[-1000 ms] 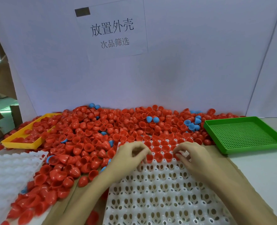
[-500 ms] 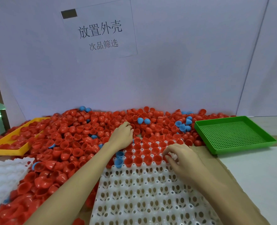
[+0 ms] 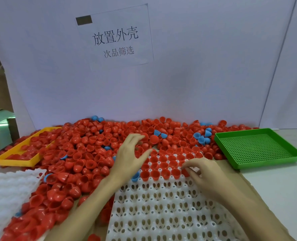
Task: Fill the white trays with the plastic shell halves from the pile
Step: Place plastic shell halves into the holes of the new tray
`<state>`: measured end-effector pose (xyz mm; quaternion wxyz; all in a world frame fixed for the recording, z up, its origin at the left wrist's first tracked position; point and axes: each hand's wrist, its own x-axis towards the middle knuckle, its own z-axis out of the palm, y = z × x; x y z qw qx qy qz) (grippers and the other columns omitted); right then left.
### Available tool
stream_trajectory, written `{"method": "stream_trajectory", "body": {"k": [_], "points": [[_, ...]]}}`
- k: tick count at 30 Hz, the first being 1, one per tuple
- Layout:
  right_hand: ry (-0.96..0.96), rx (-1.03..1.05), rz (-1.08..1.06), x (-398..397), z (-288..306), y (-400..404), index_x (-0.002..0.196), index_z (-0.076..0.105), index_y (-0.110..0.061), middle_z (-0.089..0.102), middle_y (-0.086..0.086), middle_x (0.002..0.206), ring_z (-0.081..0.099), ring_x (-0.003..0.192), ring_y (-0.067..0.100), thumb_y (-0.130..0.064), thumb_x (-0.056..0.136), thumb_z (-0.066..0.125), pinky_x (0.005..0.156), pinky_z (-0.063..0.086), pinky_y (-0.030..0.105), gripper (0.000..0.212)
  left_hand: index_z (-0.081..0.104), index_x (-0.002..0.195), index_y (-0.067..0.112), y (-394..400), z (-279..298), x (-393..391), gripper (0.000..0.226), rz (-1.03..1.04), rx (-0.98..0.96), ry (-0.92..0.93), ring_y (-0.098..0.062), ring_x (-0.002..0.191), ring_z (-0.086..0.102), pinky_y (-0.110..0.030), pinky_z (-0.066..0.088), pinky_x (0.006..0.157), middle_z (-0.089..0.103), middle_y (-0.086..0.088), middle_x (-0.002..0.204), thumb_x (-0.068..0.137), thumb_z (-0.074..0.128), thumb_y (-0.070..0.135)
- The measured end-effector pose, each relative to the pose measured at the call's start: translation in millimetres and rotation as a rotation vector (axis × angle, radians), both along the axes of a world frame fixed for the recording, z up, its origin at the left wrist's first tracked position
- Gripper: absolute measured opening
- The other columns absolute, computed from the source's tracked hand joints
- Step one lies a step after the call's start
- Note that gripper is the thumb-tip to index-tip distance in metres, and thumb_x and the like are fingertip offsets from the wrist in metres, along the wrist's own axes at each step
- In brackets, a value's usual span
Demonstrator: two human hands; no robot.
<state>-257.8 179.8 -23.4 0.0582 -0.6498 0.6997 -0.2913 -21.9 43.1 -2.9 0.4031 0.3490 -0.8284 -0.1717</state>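
Two white trays are in view: one white tray [image 3: 170, 211] lies in front of the person, a second white tray [image 3: 6, 192] at the left edge of the tabletop [image 3: 280, 188]. There is one yellow tray [image 3: 13, 160] and one green tray [image 3: 259, 148]. The pile [image 3: 85, 153] holds far too many red shell halves to count, with roughly a dozen blue ones scattered through it.

The near white tray carries red shell halves in its far rows, open side up, and one blue shell half [image 3: 135, 176] at the left end of the nearest filled row; its other pockets show bare. The yellow tray holds red halves. The green tray shows only its perforated floor.

The left hand [image 3: 132, 153] reaches over the pile's edge with fingers spread apart; half a second ago it lay curled further left. The right hand [image 3: 201, 171] pinches a red half [image 3: 185, 172] at the filled row, much as before.
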Motion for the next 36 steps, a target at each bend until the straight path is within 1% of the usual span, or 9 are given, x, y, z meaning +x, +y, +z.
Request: {"method": "stream_trajectory", "body": {"k": [2,5,7,10,14,19,28,31,36], "points": [[0.000,0.007,-0.002,0.3,3.9,2.0,0.117,0.076,-0.034,0.070,-0.025,0.114,0.061,0.104,-0.003,-0.022,0.104,0.061,0.095,0.056,0.028,0.024,0.067,0.125,0.025,29.7,-5.0,6.1,0.044,-0.065,0.042,0.063,-0.002,0.110,0.063,-0.014,0.050,0.096,0.062,0.021,0.118,0.087,0.082,0.042],[0.003,0.011,0.021,2.3,7.1,4.2,0.117,0.077,-0.034,0.072,-0.023,0.116,0.063,0.104,-0.005,-0.022,0.103,0.062,0.093,0.057,0.024,0.024,0.070,0.097,0.030,59.2,-14.3,11.6,0.016,-0.139,0.063,0.101,-0.012,0.093,0.067,-0.019,0.054,0.081,0.068,0.017,0.096,0.091,0.077,0.043],[0.003,0.010,0.028,2.0,8.0,5.3,0.117,0.077,-0.035,0.071,-0.025,0.116,0.060,0.100,-0.009,-0.022,0.103,0.062,0.091,0.055,0.018,0.024,0.068,0.090,0.030,66.8,-18.8,14.3,0.017,-0.177,0.086,0.079,-0.018,0.087,0.067,-0.027,0.056,0.077,0.068,0.012,0.091,0.095,0.074,0.046],[0.009,0.007,0.010,2.7,9.2,7.4,0.121,0.075,-0.036,0.064,-0.030,0.114,0.053,0.093,-0.016,-0.024,0.104,0.062,0.084,0.049,0.011,0.025,0.060,0.096,0.035,72.2,-20.7,18.9,0.028,-0.225,0.155,0.091,-0.020,0.084,0.068,-0.032,0.058,0.076,0.068,0.009,0.090,0.092,0.071,0.061],[-0.044,-0.075,0.019,14.1,18.6,11.4,0.123,0.072,-0.039,0.066,-0.030,0.113,0.063,0.100,-0.006,-0.028,0.103,0.063,0.089,0.056,0.020,0.025,0.053,0.109,0.045,73.7,-21.6,22.7,0.035,-0.177,0.167,0.125,-0.014,0.081,0.065,-0.023,0.055,0.073,0.063,0.014,0.098,0.087,0.073,0.062],[-0.322,-0.058,0.319,46.0,28.0,17.9,0.129,0.068,-0.040,0.070,-0.030,0.117,0.069,0.106,-0.005,-0.043,0.093,0.071,0.085,0.058,0.016,0.036,0.055,0.112,0.044,73.5,-24.0,23.9,0.033,-0.149,0.127,0.097,-0.014,0.086,0.064,-0.025,0.054,0.074,0.061,0.017,0.098,0.088,0.073,0.057],[-0.289,-0.159,0.272,50.5,21.7,16.9,0.131,0.066,-0.044,0.070,-0.029,0.115,0.067,0.110,0.000,-0.016,0.091,0.080,0.084,0.058,0.017,0.051,0.053,0.122,0.048,71.5,-26.0,23.8,0.045,-0.115,0.078,0.074,-0.011,0.102,0.064,-0.017,0.051,0.085,0.061,0.020,0.109,0.087,0.071,0.068],[-0.261,-0.182,0.269,51.7,21.5,17.7,0.131,0.065,-0.047,0.069,-0.029,0.117,0.067,0.112,0.001,-0.011,0.090,0.080,0.084,0.057,0.016,0.056,0.054,0.122,0.047,71.6,-24.9,23.4,0.039,-0.130,0.082,0.088,-0.007,0.108,0.065,-0.014,0.049,0.089,0.062,0.024,0.118,0.090,0.075,0.057],[-0.227,-0.211,0.267,53.5,22.4,17.7,0.130,0.066,-0.046,0.070,-0.027,0.115,0.067,0.109,0.002,-0.009,0.088,0.082,0.082,0.057,0.017,0.058,0.059,0.116,0.040,73.2,-23.1,22.8,0.028,-0.165,0.028,0.108,-0.009,0.106,0.068,-0.014,0.050,0.089,0.067,0.019,0.112,0.095,0.077,0.036]]}}
